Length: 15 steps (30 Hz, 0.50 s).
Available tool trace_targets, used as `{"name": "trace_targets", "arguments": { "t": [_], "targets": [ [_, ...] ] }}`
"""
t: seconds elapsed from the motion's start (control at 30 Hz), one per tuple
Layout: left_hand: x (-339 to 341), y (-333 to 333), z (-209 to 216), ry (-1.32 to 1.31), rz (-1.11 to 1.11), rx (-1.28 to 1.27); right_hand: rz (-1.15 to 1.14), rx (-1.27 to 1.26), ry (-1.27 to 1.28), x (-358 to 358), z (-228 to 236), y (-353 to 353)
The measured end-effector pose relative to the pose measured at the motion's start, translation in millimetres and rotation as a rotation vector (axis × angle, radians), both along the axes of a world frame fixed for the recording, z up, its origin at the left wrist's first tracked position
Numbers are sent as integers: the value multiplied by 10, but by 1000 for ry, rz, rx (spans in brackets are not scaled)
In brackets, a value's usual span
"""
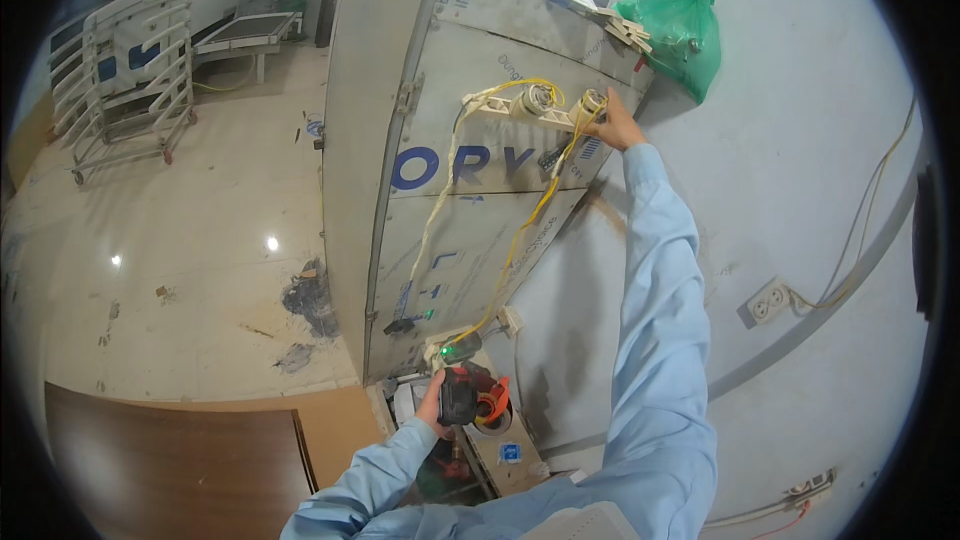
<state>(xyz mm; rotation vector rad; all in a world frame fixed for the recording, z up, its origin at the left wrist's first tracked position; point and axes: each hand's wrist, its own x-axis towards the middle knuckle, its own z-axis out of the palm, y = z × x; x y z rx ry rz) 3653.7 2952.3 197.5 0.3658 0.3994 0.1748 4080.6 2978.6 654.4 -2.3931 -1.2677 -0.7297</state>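
My left hand (431, 402), low and near the middle, is wrapped round a black and red power tool battery (459, 396). Just beyond the battery lies a dark charger (461, 347) with a green light. A yellow cord (527, 230) runs from the charger up the metal cabinet (470, 270) to a white power strip (515, 114). Stretched far up and right, my right hand (622, 127) has its fingers closed on a round white plug (591, 103) at the strip's right end. A second round white plug (535, 99) with looped yellow cord sits on the strip.
An orange tape roll (494, 402) sits beside the battery on a cluttered narrow ledge (505, 465). A green bag (685, 45) hangs at the upper right. One wall socket (768, 301) is on the right. Brown board (180, 450) lies lower left; a wheeled rack (130, 90) stands far left.
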Motion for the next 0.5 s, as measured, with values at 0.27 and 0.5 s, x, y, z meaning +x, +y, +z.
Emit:
{"name": "trace_targets", "arguments": {
  "t": [0.27, 0.5],
  "targets": [
    [23, 243, 271, -111, 69, -68, 56, 276, 140, -161, -182, -24],
    [343, 968, 690, -370, 276, 26, 365, 582, -126, -1364, -450, 296]
  ]
}}
